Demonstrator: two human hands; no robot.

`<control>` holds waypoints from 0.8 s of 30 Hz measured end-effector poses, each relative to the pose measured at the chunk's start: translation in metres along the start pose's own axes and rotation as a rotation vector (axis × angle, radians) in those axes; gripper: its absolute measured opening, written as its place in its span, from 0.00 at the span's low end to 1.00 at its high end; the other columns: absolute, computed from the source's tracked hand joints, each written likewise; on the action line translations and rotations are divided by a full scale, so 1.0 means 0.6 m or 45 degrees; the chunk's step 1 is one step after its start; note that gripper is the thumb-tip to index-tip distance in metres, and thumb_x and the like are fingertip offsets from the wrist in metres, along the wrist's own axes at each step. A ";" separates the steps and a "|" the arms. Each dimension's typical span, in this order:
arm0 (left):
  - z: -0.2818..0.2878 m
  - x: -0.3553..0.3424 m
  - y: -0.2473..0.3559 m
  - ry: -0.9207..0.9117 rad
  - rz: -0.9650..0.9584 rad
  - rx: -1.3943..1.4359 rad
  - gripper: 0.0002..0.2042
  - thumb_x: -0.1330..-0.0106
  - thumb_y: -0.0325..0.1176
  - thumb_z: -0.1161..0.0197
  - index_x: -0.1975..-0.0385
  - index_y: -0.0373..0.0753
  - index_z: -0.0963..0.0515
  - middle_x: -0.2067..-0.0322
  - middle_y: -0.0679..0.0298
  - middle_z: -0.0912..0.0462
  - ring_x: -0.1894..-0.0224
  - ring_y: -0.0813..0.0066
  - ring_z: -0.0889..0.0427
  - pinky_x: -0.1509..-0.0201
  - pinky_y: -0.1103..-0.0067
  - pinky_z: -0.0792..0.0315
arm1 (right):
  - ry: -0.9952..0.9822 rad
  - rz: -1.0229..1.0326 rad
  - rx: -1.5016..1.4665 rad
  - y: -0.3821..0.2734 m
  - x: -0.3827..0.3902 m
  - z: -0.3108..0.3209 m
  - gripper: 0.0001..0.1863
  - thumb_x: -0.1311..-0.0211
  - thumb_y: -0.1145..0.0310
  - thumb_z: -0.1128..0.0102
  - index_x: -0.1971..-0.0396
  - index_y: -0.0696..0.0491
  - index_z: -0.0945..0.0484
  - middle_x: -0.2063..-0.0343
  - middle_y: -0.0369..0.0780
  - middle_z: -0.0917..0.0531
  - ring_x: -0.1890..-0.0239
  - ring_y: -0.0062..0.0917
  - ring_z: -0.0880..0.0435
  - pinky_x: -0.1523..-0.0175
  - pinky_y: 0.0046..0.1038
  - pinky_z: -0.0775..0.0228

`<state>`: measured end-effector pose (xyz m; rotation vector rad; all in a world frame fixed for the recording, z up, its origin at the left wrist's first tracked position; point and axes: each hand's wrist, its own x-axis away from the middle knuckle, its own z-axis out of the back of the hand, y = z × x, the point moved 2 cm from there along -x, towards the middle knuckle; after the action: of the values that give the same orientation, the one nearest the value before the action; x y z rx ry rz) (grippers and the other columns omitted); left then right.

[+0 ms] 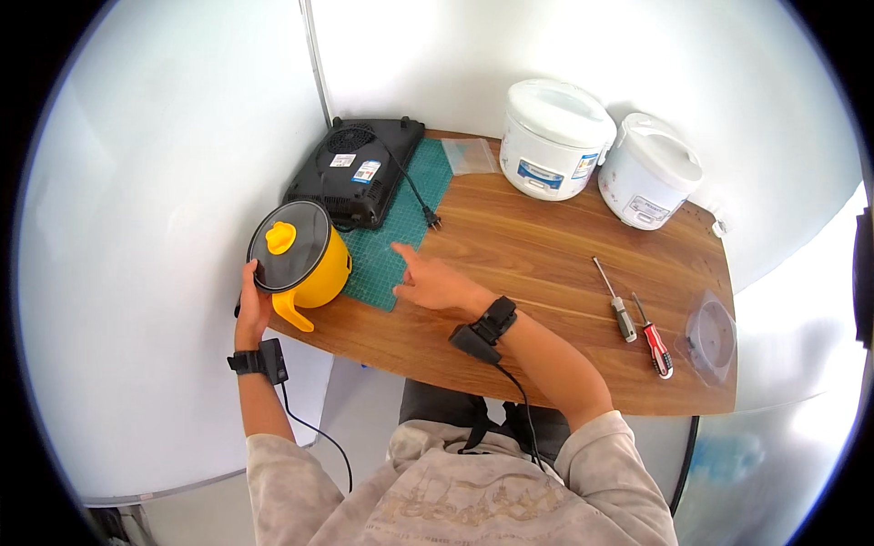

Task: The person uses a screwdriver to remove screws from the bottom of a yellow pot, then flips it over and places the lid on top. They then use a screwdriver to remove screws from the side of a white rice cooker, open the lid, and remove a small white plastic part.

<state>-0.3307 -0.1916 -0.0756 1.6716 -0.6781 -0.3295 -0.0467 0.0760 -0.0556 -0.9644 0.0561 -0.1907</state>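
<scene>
A yellow electric pot (320,276) stands at the table's left edge, its dark glass lid (293,257) topped by a yellow knob (280,238). Its handle (292,312) points toward me. My left hand (254,314) grips the pot's left side, with fingertips up at the lid's rim; part of the palm is hidden. Over the near right edge of the green cutting mat (369,273), my right hand (439,284) holds nothing. Its index finger and thumb are stretched out and apart, directed toward the pot.
Behind the pot lies a black flat appliance (319,187), underside up, its plug (431,218) on the table. Two white rice cookers (553,136) stand at the back. At right lie a grey screwdriver (624,318), a red one (657,350) and a clear plastic piece (711,335). A wall borders the left.
</scene>
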 end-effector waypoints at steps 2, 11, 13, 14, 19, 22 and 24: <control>0.009 -0.003 0.000 0.014 0.021 -0.025 0.31 0.25 0.59 0.48 0.34 0.41 0.30 0.37 0.63 0.22 0.36 0.69 0.26 0.29 0.71 0.36 | -0.027 0.011 -0.022 -0.006 0.002 0.003 0.46 0.35 0.61 0.37 0.25 0.58 0.54 0.52 0.64 0.18 0.48 0.55 0.17 0.43 0.46 0.25; -0.003 -0.004 0.003 -0.014 0.051 0.019 0.31 0.25 0.59 0.47 0.35 0.40 0.28 0.39 0.62 0.20 0.39 0.68 0.22 0.33 0.73 0.30 | 0.003 -0.008 -0.037 0.015 0.032 0.046 0.44 0.33 0.58 0.37 0.23 0.53 0.50 0.55 0.50 0.14 0.50 0.44 0.16 0.44 0.38 0.25; -0.012 0.006 0.008 -0.023 0.071 0.061 0.30 0.25 0.58 0.47 0.36 0.40 0.28 0.40 0.63 0.20 0.39 0.69 0.22 0.33 0.73 0.30 | 0.036 -0.073 -0.055 0.020 0.049 0.072 0.43 0.32 0.57 0.38 0.24 0.53 0.48 0.55 0.49 0.13 0.50 0.43 0.15 0.44 0.37 0.25; -0.017 0.011 0.011 -0.031 0.085 0.078 0.29 0.25 0.57 0.46 0.36 0.40 0.28 0.39 0.63 0.21 0.39 0.69 0.23 0.33 0.72 0.31 | 0.041 -0.073 -0.036 0.020 0.059 0.086 0.43 0.33 0.57 0.37 0.24 0.54 0.47 0.55 0.50 0.13 0.50 0.44 0.15 0.44 0.38 0.25; -0.025 0.025 0.032 -0.089 0.104 0.089 0.27 0.23 0.54 0.46 0.36 0.40 0.28 0.39 0.65 0.21 0.38 0.71 0.24 0.32 0.72 0.32 | 0.111 -0.107 0.202 0.028 0.101 0.192 0.38 0.34 0.57 0.37 0.28 0.55 0.39 0.55 0.50 0.13 0.51 0.45 0.14 0.44 0.39 0.24; -0.008 0.020 0.029 -0.071 0.043 0.014 0.25 0.21 0.54 0.48 0.37 0.40 0.27 0.40 0.66 0.21 0.37 0.73 0.26 0.31 0.74 0.34 | 0.353 -0.195 0.312 0.033 0.127 0.298 0.31 0.32 0.57 0.38 0.33 0.53 0.30 0.53 0.47 0.13 0.51 0.39 0.14 0.47 0.35 0.23; -0.010 0.021 0.033 -0.037 0.011 -0.052 0.26 0.20 0.54 0.49 0.36 0.39 0.28 0.40 0.65 0.22 0.37 0.74 0.27 0.30 0.73 0.36 | 0.475 -0.192 0.394 0.041 0.135 0.368 0.28 0.32 0.58 0.38 0.36 0.55 0.27 0.53 0.49 0.14 0.50 0.42 0.15 0.45 0.37 0.24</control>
<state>-0.3223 -0.1961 -0.0534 1.6271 -0.6958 -0.3597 0.0657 0.2537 0.0531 -0.6149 0.2885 -0.5028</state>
